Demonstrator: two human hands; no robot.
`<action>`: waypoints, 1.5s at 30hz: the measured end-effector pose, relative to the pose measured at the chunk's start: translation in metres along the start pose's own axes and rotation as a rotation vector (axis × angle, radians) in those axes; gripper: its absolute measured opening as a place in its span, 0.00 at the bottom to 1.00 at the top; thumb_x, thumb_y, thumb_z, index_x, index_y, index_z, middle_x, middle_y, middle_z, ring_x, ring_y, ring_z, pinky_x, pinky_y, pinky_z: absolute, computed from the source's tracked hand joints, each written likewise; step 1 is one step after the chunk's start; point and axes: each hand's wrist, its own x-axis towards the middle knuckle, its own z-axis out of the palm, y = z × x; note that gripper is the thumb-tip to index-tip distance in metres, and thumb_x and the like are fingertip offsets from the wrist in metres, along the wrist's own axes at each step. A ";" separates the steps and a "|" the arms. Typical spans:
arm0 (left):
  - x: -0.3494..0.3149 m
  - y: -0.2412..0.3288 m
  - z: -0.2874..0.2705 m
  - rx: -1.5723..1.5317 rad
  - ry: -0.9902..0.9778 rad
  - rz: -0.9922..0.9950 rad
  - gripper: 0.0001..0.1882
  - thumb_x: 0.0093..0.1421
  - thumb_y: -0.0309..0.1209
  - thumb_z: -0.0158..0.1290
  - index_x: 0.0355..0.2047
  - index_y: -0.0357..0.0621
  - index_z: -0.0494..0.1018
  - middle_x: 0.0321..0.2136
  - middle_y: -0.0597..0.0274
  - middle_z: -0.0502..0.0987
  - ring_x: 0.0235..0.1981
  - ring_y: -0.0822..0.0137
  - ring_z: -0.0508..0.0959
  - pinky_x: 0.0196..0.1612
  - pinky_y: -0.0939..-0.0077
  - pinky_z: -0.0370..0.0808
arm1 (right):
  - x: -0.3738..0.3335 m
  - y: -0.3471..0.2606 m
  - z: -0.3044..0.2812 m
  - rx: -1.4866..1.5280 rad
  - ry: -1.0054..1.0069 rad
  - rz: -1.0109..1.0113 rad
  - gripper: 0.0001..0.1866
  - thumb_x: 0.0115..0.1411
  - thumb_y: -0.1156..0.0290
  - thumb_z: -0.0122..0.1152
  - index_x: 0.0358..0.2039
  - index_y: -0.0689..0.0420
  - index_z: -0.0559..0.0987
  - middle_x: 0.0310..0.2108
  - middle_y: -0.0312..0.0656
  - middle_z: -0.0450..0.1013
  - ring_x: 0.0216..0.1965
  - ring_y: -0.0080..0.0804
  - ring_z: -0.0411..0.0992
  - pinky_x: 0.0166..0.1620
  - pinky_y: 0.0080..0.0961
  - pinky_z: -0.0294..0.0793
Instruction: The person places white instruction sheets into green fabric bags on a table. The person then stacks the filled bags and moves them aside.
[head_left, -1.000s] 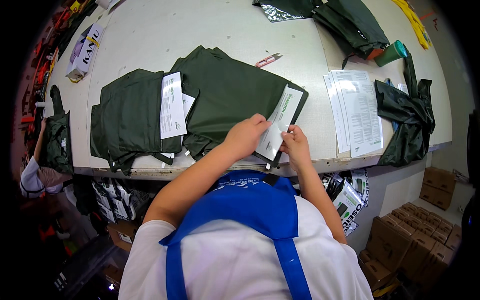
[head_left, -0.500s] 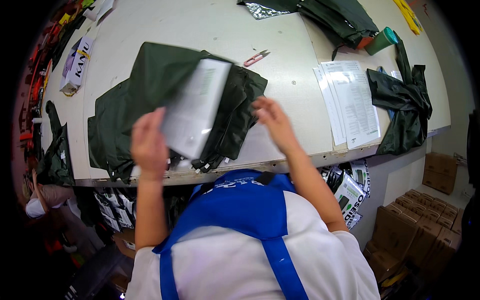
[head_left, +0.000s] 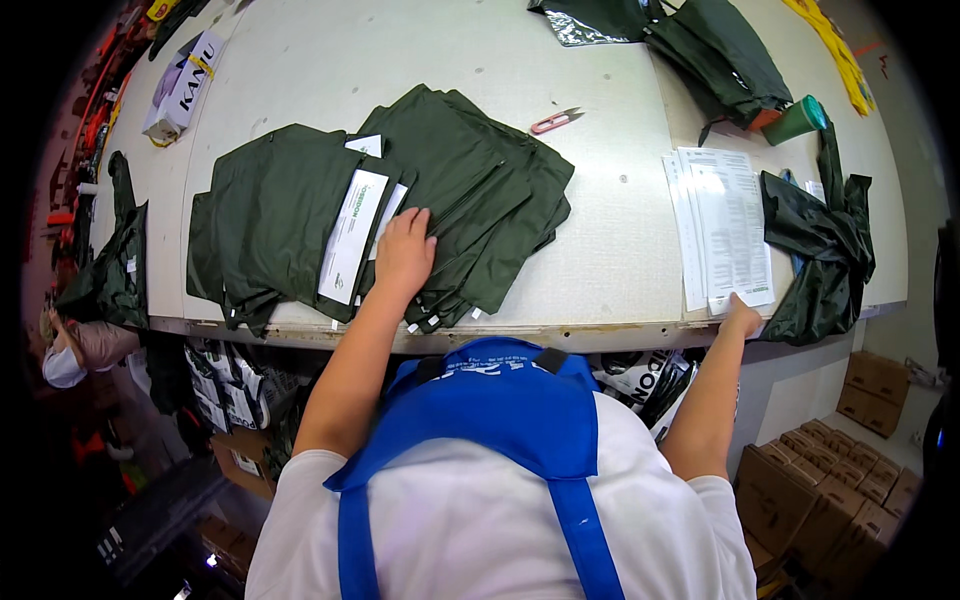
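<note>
My left hand (head_left: pixel 405 250) rests with its fingers spread on the near left edge of a pile of dark green folded garments (head_left: pixel 460 195). To its left lies a second pile of folded green garments (head_left: pixel 275 210), with a white printed sheet (head_left: pixel 352 235) tucked along its right side and other white sheets partly showing behind. Far to the right, my right hand (head_left: pixel 740 318) pinches the lower edge of the top sheet on a stack of printed paper sheets (head_left: pixel 735 220); part of its fingers is hidden beneath.
Pink-handled thread snips (head_left: pixel 556 121) lie beyond the right pile. A green cup (head_left: pixel 793 120) stands near more green garments (head_left: pixel 720 60). A loose black-green garment (head_left: pixel 825 240) hangs over the table edge (head_left: pixel 560 332). At left stands a white box (head_left: pixel 185 88); cartons (head_left: pixel 820 470) sit low right.
A green garment with a white sheet, lifted by my left hand earlier, now lies on the left pile. My left hand has moved onto the right pile; my right hand has gone right to the papers.
</note>
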 end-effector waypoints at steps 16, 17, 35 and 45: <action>0.029 -0.017 0.009 0.003 -0.023 -0.021 0.08 0.53 0.28 0.56 0.31 0.39 0.70 0.29 0.48 0.73 0.34 0.47 0.74 0.37 0.57 0.71 | -0.150 -0.055 -0.082 0.727 -0.951 -0.153 0.10 0.61 0.76 0.54 0.41 0.67 0.75 0.36 0.42 0.76 0.34 0.25 0.75 0.38 0.19 0.74; 0.031 -0.023 0.012 0.007 -0.080 -0.040 0.08 0.53 0.29 0.56 0.31 0.39 0.70 0.29 0.48 0.73 0.34 0.47 0.74 0.37 0.57 0.71 | -0.161 -0.059 -0.083 0.720 -1.050 -0.154 0.11 0.61 0.76 0.54 0.42 0.68 0.75 0.36 0.42 0.76 0.33 0.23 0.75 0.37 0.19 0.75; 0.059 0.095 -0.028 -0.488 -0.344 0.039 0.08 0.56 0.31 0.53 0.28 0.37 0.71 0.26 0.52 0.73 0.29 0.53 0.74 0.34 0.65 0.71 | -0.265 -0.056 -0.036 0.305 -1.331 -0.262 0.09 0.60 0.72 0.57 0.38 0.63 0.75 0.30 0.37 0.75 0.28 0.19 0.72 0.32 0.17 0.71; 0.044 0.102 -0.063 -0.779 -0.452 -0.150 0.08 0.59 0.30 0.54 0.29 0.38 0.70 0.24 0.64 0.70 0.22 0.74 0.72 0.24 0.78 0.71 | -0.339 -0.048 -0.007 0.585 -1.363 -0.193 0.08 0.61 0.73 0.55 0.37 0.65 0.75 0.28 0.38 0.76 0.27 0.17 0.71 0.32 0.17 0.70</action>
